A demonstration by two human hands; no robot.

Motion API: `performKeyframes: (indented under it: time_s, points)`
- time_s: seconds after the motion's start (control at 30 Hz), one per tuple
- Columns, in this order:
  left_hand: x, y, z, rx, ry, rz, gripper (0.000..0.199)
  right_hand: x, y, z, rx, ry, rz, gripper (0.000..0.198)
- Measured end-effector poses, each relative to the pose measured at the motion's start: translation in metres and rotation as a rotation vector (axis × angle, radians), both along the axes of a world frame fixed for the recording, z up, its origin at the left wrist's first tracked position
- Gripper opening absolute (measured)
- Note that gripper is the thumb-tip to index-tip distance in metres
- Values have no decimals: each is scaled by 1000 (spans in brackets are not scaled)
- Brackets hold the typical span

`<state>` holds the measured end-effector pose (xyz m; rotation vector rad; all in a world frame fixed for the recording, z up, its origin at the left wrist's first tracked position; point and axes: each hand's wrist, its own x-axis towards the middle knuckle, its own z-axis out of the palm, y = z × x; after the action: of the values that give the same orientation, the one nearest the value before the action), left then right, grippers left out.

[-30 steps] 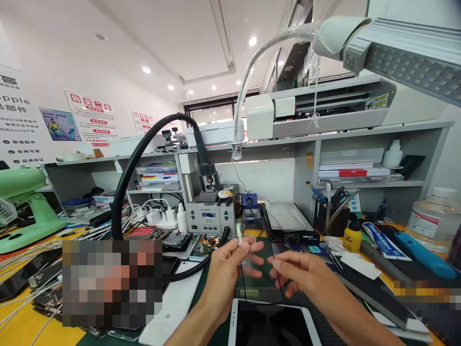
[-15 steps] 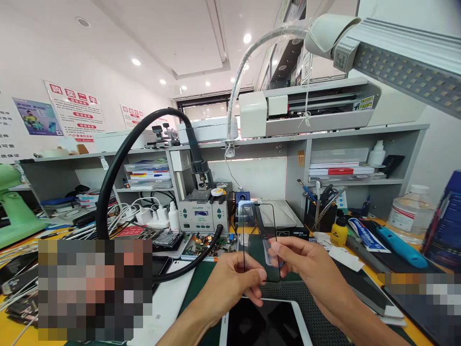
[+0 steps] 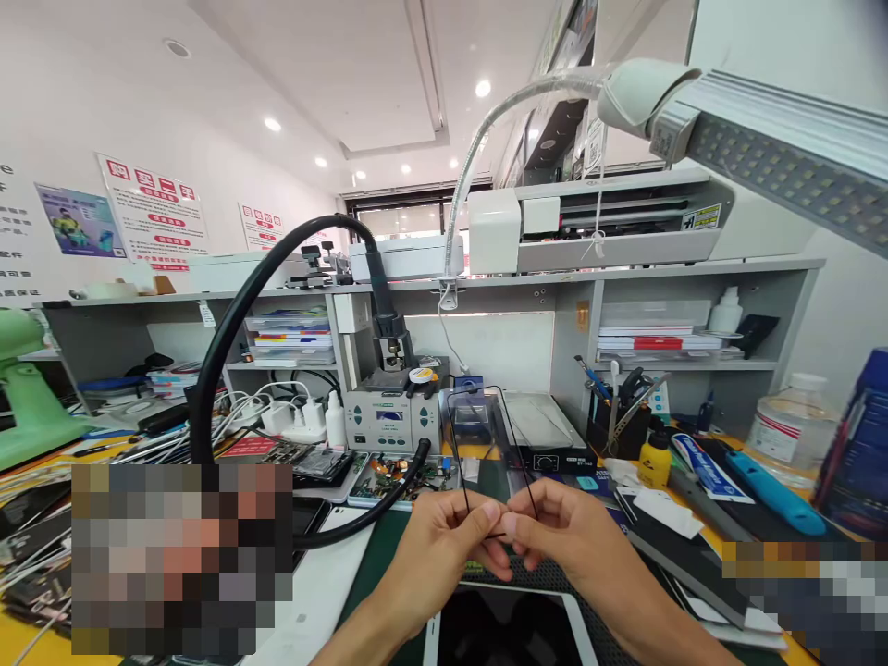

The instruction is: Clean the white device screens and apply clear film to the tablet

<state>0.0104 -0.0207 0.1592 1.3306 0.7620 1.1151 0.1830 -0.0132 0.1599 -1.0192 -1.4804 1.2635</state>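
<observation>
- Green fan [image 3: 28,388], left edge of frame, cut off; yellow worktop [image 3: 24,638] shows below it, lower left.
- Posters [image 3: 151,213] with red lettering on wall, upper left.
- Pixelated patch [image 3: 180,560], lower left; can't tell what's under it.
- Thick black hose [image 3: 240,305] arches over left part of frame, one end up at the holder on the station.
- White plugs and cables [image 3: 305,421], left of centre, beside a white bottle [image 3: 336,421].
- White flat panel [image 3: 323,578], lower left of centre, lies partly under hose.
- Grey station [image 3: 394,425] with small display, centre; circuit boards [image 3: 399,476] lie in front of it.
- Left hand [image 3: 444,536], lower centre: thumb and fingers closed, gripping the bottom edge of the clear panel.
- Clear panel [image 3: 486,444], thin black border, centre of frame, held tilted up above the tablet, clear of it.
- Tablet [image 3: 510,634], white edge, dark screen, bottom centre, cut off by frame.
- Right hand [image 3: 565,536], right of left hand, fingertips meeting it: fingers closed, gripping the panel near its lower right corner.
- Black tool holder [image 3: 617,421], right of centre, full of tools.
- Yellow bottle [image 3: 653,462], blue-and-white tube [image 3: 711,469], clear jar [image 3: 791,430], right side.
- Lamp [image 3: 783,153] on bendy arm, upper right.
</observation>
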Motion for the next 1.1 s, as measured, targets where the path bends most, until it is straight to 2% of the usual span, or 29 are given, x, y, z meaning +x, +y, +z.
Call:
performKeyframes:
  time_s: [0.23,0.37,0.43,0.5,0.57,0.7,0.8,1.0,1.1]
  points:
    - [0,1,1,-18,-121,-63,39,3,-5,10,-76,123,34,39]
    - [-2,1,1,-26,-159,-89,44,8,-2,11,-30,85,45,41]
    - [-3,1,-1,-36,-128,-108,47,11,0,10,17,63,44,35]
    - [-2,0,-4,-48,-64,-147,49,13,1,10,46,79,63,37]
    - [-1,-2,-7,-54,-7,-193,51,15,1,11,47,92,83,39]
    - [1,-4,-9,-58,48,-235,53,16,-2,15,26,36,39,29]
    - [0,-5,-7,-57,91,-258,52,17,-2,18,9,31,3,38]
    - [-1,-6,-6,-65,53,-284,51,15,0,17,-64,146,4,44]
    - [1,-5,-10,-64,29,-279,50,9,0,11,-19,128,3,39]
